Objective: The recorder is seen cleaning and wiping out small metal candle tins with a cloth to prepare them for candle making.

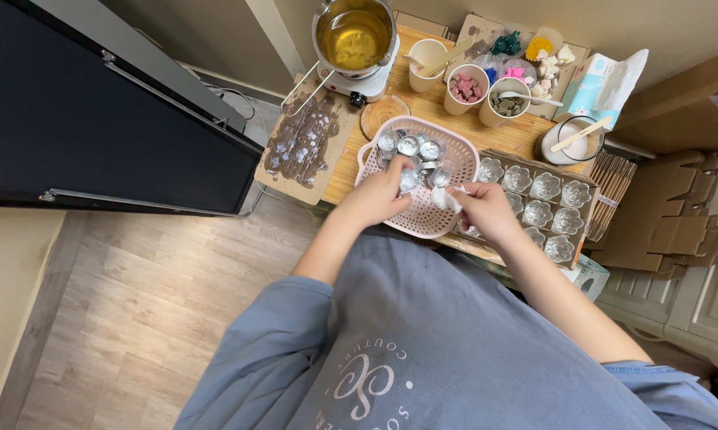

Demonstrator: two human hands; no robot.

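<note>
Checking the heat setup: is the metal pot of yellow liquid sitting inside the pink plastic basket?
No, the metal pot of yellow liquid sits on a small white burner, behind the pink plastic basket.

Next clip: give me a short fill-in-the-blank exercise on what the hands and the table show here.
1. The left hand reaches into the pink perforated plastic ____, which holds small round metal cups.
2. The right hand pinches a crumpled ____ tissue.
3. The steel pot on the small white hotplate holds a ____ liquid.

Missing words: basket; white; yellow
</note>
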